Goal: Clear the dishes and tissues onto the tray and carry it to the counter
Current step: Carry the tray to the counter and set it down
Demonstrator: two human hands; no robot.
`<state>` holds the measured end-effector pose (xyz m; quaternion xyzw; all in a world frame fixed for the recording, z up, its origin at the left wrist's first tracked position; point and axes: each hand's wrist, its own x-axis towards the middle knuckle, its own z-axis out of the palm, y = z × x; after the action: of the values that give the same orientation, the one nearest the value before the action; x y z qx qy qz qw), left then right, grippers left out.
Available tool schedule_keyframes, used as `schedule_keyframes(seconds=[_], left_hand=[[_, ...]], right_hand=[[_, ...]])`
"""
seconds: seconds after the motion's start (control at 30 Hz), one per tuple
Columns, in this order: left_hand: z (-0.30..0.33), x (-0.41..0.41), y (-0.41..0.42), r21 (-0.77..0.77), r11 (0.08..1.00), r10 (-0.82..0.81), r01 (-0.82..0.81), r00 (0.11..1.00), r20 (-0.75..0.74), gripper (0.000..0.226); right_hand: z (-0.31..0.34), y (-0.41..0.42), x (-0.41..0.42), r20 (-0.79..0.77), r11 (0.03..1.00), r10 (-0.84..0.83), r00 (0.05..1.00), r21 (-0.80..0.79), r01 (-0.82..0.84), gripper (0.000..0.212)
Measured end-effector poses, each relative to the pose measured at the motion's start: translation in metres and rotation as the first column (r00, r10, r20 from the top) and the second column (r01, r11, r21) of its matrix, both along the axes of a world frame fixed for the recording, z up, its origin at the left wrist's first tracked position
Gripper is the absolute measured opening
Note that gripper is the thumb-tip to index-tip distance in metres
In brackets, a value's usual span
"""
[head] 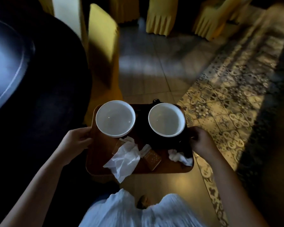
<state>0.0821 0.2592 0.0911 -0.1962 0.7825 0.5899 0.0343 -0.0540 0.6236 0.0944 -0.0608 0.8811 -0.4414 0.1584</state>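
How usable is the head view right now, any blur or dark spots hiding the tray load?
Head view: dim overall; yellow chair covers and patterned floor smear with motion blur; white bowls stay fairly sharp; dark dishes between them vanish into shadow; both hands on the tray stay readable.

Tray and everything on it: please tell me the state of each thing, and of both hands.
Tray: held in the air above the floor, roughly level.
Left bowl: upright, looks empty.
Right bowl: upright, looks empty, sitting on dark dishes.
Large tissue: crumpled, hanging over the near rim.
Small tissue: balled up.
Left hand: gripping the left edge.
Right hand: gripping the right edge.
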Motion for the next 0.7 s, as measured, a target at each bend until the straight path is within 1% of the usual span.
schedule_keyframes(seconds=[0.07, 0.1, 0.17, 0.2, 0.27, 0.4, 0.5, 0.57, 0.6, 0.7], left_hand=[[0.001, -0.015, 0.013, -0.011, 0.997, -0.079, 0.079, 0.997, 0.014, 0.045], [0.0, -0.025, 0.021, -0.025, 0.989, -0.143, 0.144, 0.989, 0.024, 0.044], [-0.001, -0.039, 0.029, -0.068, 0.978, -0.196, 0.197, 0.98, 0.023, 0.041], [-0.001, -0.049, 0.035, -0.091, 0.962, -0.258, 0.259, 0.966, 0.019, 0.041], [-0.002, -0.066, 0.049, -0.136, 0.903, -0.407, 0.407, 0.913, 0.027, 0.044], [-0.004, -0.085, 0.078, -0.177, 0.791, -0.586, 0.586, 0.808, 0.055, 0.042], [-0.003, -0.087, 0.105, -0.195, 0.71, -0.683, 0.677, 0.729, 0.043, 0.041], [0.0, -0.081, 0.124, -0.2, 0.64, -0.751, 0.742, 0.659, 0.036, 0.028], [0.002, -0.077, 0.134, -0.212, 0.597, -0.789, 0.774, 0.614, 0.022, 0.027], [0.007, -0.062, 0.165, -0.218, 0.502, -0.856, 0.837, 0.517, 0.014, 0.047]], right_hand=[[0.002, 0.024, 0.019, -0.005, 0.997, -0.073, 0.997, 0.027, 0.073, 0.013], [0.004, 0.038, 0.031, -0.011, 0.99, -0.135, 0.991, 0.045, 0.135, 0.011], [0.003, 0.051, 0.051, 0.003, 0.977, -0.195, 0.981, 0.084, 0.194, 0.011], [0.004, 0.06, 0.064, 0.008, 0.961, -0.26, 0.966, 0.105, 0.257, 0.011], [0.005, 0.073, 0.092, 0.012, 0.904, -0.408, 0.913, 0.144, 0.402, 0.013], [0.011, 0.088, 0.159, 0.002, 0.784, -0.606, 0.796, 0.176, 0.596, 0.007], [0.023, 0.093, 0.215, -0.018, 0.721, -0.682, 0.732, 0.154, 0.676, 0.008], [0.032, 0.094, 0.253, -0.032, 0.682, -0.722, 0.691, 0.134, 0.719, 0.013], [0.035, 0.094, 0.271, -0.042, 0.653, -0.748, 0.662, 0.128, 0.746, 0.017], [0.038, 0.098, 0.324, -0.02, 0.568, -0.818, 0.574, 0.13, 0.813, 0.011]])
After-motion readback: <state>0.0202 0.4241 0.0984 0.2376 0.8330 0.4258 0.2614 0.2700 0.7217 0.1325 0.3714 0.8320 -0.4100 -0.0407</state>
